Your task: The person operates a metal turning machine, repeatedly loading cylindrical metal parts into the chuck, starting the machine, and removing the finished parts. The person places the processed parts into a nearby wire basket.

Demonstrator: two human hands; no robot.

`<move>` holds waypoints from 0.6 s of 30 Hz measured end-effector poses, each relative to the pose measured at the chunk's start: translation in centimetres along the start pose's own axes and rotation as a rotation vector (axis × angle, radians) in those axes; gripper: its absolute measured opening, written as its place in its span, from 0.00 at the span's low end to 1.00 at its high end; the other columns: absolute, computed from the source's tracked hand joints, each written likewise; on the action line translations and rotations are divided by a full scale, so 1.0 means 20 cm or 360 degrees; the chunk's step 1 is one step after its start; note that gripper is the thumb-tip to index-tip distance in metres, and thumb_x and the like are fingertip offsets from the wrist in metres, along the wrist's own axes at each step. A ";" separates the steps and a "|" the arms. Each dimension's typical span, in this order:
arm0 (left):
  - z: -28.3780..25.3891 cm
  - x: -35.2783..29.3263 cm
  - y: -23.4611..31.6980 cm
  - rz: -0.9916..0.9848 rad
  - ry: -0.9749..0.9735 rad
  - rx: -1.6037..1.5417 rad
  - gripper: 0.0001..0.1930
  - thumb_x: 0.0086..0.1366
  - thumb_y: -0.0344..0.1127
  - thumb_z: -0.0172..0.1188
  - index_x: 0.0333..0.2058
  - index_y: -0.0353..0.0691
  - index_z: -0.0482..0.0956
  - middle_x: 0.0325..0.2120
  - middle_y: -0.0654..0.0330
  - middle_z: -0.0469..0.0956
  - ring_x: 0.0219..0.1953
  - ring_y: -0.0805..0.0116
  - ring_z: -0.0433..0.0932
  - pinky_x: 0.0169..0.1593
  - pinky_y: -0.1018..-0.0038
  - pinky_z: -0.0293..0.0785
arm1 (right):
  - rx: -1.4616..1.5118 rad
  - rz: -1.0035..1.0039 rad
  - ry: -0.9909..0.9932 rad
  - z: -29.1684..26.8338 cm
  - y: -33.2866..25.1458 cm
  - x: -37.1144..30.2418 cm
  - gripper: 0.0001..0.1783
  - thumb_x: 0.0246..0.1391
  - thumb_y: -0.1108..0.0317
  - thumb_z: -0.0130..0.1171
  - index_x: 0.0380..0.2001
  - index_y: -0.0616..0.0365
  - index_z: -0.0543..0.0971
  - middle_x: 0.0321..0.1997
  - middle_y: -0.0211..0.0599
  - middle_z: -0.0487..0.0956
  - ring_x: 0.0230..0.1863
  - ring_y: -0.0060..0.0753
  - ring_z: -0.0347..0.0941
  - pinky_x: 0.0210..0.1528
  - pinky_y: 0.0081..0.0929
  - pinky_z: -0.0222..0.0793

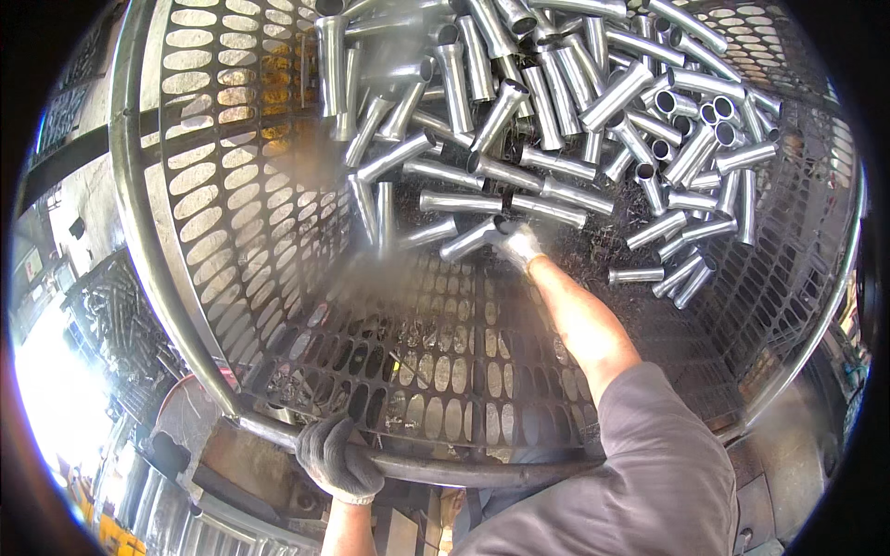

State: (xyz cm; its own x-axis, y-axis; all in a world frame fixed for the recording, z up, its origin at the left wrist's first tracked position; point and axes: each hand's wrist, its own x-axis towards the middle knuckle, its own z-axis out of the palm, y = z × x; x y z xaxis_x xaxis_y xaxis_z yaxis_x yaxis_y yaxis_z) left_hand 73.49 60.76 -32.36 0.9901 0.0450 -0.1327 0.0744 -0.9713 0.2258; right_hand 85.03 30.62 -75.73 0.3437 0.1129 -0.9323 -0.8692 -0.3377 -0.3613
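My right hand [518,246], in a pale glove, reaches down into a large perforated metal basket [264,232]. Its fingers close on the near end of a shiny metal tube [468,241] with a flared end; the fingertips are partly hidden and a little blurred. Wrapped round the basket's front rim bar [445,471] is my left hand [338,461], in a dark grey glove. Many similar tubes [552,213] lie loose in a heap beyond my right hand, pointing in all directions.
The basket's slotted walls rise at left and right, edged by a thick rounded side rail [139,204]. Small scraps and shavings lie on its floor around the tubes. Outside, at the left, more metal parts [125,310] are piled beside a rounded container [190,417].
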 end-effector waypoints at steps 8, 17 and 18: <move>-0.04 0.12 0.05 0.0063 0.0056 -0.0163 0.14 0.61 0.36 0.55 0.37 0.33 0.83 0.36 0.47 0.86 0.37 0.44 0.84 0.49 0.52 0.77 | 0.0318 -0.0015 -0.0109 -0.15 -0.24 0.22 0.23 0.55 0.59 0.77 0.45 0.65 0.85 0.34 0.39 0.85 0.26 0.31 0.80 0.25 0.32 0.80; -0.07 0.17 0.07 0.0117 0.0261 -0.0249 0.10 0.58 0.33 0.58 0.36 0.39 0.84 0.32 0.54 0.86 0.33 0.49 0.84 0.44 0.55 0.77 | -0.1233 -0.1251 0.0382 -0.09 -0.77 -0.53 0.16 0.56 0.53 0.64 0.34 0.53 0.89 0.37 0.50 0.87 0.40 0.52 0.86 0.45 0.46 0.82; -0.05 0.14 0.05 0.0126 0.0300 -0.0247 0.10 0.58 0.33 0.58 0.36 0.39 0.84 0.32 0.54 0.86 0.34 0.49 0.84 0.45 0.54 0.78 | -0.1393 -0.1347 0.0512 -0.10 -0.84 -0.68 0.15 0.55 0.54 0.65 0.33 0.54 0.88 0.38 0.49 0.86 0.39 0.51 0.86 0.42 0.45 0.83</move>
State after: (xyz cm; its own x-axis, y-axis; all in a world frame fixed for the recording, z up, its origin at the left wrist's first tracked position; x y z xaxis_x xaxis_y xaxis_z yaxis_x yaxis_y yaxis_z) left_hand 76.54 60.11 -31.51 0.9972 0.0270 0.0702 -0.0014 -0.9267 0.3758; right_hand 95.69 32.90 -56.93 0.8548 0.4054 -0.3239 0.1492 -0.7899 -0.5948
